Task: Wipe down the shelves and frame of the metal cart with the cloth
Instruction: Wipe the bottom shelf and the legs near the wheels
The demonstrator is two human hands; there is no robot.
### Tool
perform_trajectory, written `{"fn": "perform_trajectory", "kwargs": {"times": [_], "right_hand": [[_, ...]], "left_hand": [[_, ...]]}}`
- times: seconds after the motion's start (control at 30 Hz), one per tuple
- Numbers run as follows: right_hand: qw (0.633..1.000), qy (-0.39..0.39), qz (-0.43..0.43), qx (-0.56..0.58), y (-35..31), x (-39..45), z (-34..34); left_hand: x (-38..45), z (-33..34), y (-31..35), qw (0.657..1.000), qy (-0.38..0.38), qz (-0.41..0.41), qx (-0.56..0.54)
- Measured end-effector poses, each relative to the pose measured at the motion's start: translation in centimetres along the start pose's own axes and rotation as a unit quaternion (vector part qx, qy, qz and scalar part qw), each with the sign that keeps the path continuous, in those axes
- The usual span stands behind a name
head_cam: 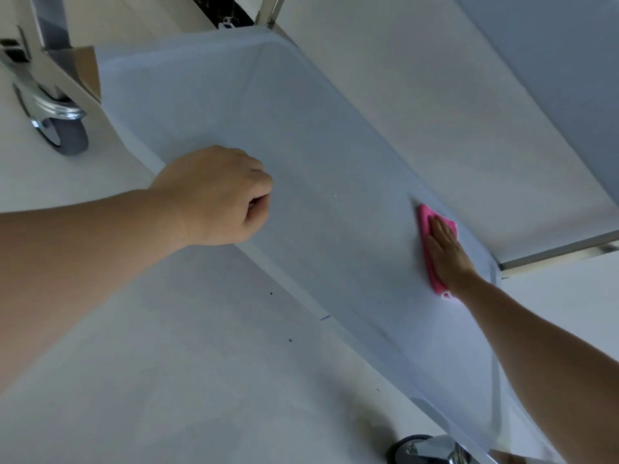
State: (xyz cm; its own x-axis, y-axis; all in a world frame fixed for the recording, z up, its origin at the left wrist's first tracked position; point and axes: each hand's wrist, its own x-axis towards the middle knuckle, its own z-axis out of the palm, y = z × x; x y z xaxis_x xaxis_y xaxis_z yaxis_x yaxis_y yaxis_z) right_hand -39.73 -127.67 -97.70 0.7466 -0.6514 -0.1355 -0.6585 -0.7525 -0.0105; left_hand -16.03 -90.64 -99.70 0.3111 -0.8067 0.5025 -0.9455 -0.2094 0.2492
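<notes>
My right hand (pixel 443 251) lies flat, palm down, on the pink cloth (pixel 426 229), fingers straight and close together, pointing away from me toward the far rim of the cart's bottom shelf (pixel 301 145). The cloth is folded into a long strip pressed between my palm and the shelf, near the shelf's far edge and toward its right end; one pink end shows past my fingertips and the other sticks out by my wrist, with a small white tag at that corner. My right forearm stretches in from the lower right, bare. My left hand (pixel 217 195) rests at the near rim of the same shelf with the fingers curled under into a loose fist, thumb tucked against them; whether they hook the rim I cannot tell, since the knuckles hide it. My left forearm comes in from the left edge, also bare. I can read no brand or writing anywhere. I count one cloth, two hands, and two caster wheels: one (pixel 63 135) at the upper left under a shiny metal leg, another (pixel 422 450) at the bottom edge. A higher shelf (pixel 552 78) overhangs at the upper right. The floor (pixel 201 363) below is pale, with a few dark specks and a small blue mark.
</notes>
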Motion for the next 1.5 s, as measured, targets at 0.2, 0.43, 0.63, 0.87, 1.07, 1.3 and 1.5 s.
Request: {"fn": "perform_trajectory", "kwargs": {"times": [0.2, 0.43, 0.63, 0.87, 1.07, 1.3, 1.5], "right_hand": [[0.997, 0.001, 0.077, 0.016, 0.1, 4.9, -0.5], [0.996, -0.023, 0.078, -0.030, -0.4, 6.4, -0.5], [1.000, 0.013, -0.018, 0.013, -4.7, 3.0, -0.2], [0.973, -0.005, -0.232, -0.007, -13.8, -6.2, 0.2], [0.949, -0.044, -0.309, -0.039, -17.3, -12.0, 0.6], [0.951, -0.064, -0.299, -0.039, -17.5, -12.0, 0.1], [0.943, -0.073, -0.324, -0.032, -16.6, -10.5, -0.3]], "left_hand": [[-0.1, 0.1, -0.1, 1.000, 0.000, -0.001, -0.003], [-0.2, 0.0, 0.2, 1.000, 0.002, -0.011, 0.006], [0.0, -0.2, 0.3, 1.000, -0.012, -0.009, 0.016], [0.1, -0.2, 0.2, 0.999, -0.031, -0.011, 0.007], [0.3, -0.2, 0.0, 0.999, -0.039, -0.004, 0.008], [0.6, -1.6, -0.9, 0.998, -0.061, -0.008, -0.028], [0.3, -3.1, -4.7, 0.996, -0.042, -0.068, 0.027]]}}
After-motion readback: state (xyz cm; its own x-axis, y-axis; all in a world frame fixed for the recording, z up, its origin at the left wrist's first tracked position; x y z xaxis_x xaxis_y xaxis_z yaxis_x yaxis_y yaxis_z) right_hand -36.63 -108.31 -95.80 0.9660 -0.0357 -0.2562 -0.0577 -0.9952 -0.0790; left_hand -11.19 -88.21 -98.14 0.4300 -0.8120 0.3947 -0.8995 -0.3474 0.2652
